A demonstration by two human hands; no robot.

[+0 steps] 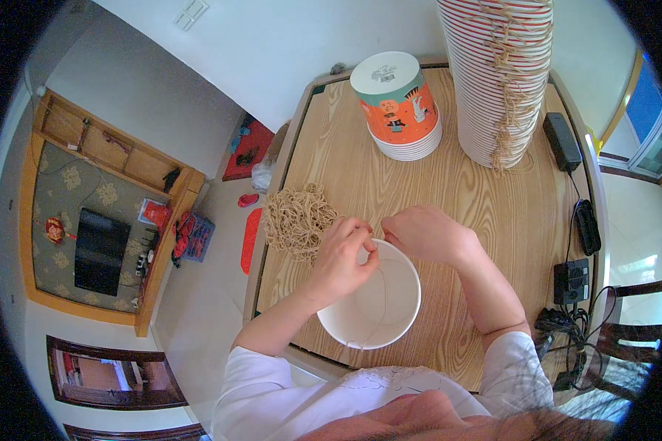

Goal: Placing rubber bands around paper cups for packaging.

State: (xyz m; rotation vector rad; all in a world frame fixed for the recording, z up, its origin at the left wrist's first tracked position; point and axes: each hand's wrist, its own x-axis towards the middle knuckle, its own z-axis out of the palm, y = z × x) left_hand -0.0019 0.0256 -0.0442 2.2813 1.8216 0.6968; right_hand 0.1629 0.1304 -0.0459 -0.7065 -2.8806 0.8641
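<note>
In front of me on the table stands a white paper bucket (399, 294), its mouth facing up. A thin tan cord (385, 298) runs across its inside, from the near rim up toward my fingers at the far rim. My left hand (346, 253) pinches the cord by the far left of the rim. Close beside it, my right hand (426, 234) is closed with its fingertips at the far rim; what they grip is hidden. A loose heap of tan cords (298, 220) lies just left of my left hand.
A tall stack of paper buckets (485, 88) with cord handles rises at the back right. Next to it stands a shorter upside-down stack with an orange printed bucket (401, 110). Black power adapters (571, 281) and cables lie along the right table edge.
</note>
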